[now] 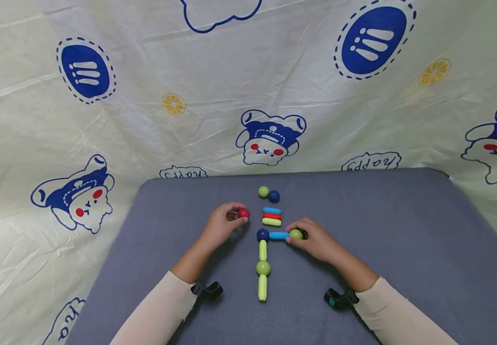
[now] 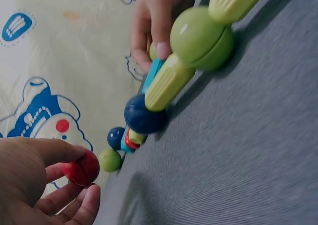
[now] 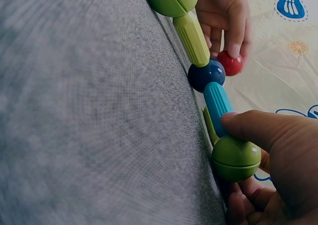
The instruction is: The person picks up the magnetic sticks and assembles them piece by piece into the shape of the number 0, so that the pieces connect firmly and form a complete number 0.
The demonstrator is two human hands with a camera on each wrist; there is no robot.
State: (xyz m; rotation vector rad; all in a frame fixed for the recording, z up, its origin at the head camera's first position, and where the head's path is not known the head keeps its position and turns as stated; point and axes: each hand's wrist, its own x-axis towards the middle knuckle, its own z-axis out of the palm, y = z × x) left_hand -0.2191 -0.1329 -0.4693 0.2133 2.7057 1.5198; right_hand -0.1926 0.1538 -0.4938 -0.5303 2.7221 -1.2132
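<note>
My left hand (image 1: 224,223) pinches a red ball (image 1: 243,213) between thumb and fingers, left of the joined pieces. My right hand (image 1: 316,240) holds a green ball (image 1: 295,234) at the right end of a light blue rod (image 1: 279,235), with the thumb at the rod's end in the right wrist view. That rod's left end meets a dark blue ball (image 1: 263,235). From this ball a yellow-green rod (image 1: 263,250) runs toward me to another green ball (image 1: 263,268), followed by a second yellow-green rod (image 1: 262,288). Together the pieces form a corner shape on the table.
Behind the joined pieces lie a blue rod (image 1: 271,210), a red rod (image 1: 271,216) and a yellow-green rod (image 1: 271,222) side by side. Farther back sit a loose green ball (image 1: 263,191) and a dark blue ball (image 1: 274,196) on the grey table (image 1: 395,230). A printed cloth hangs behind.
</note>
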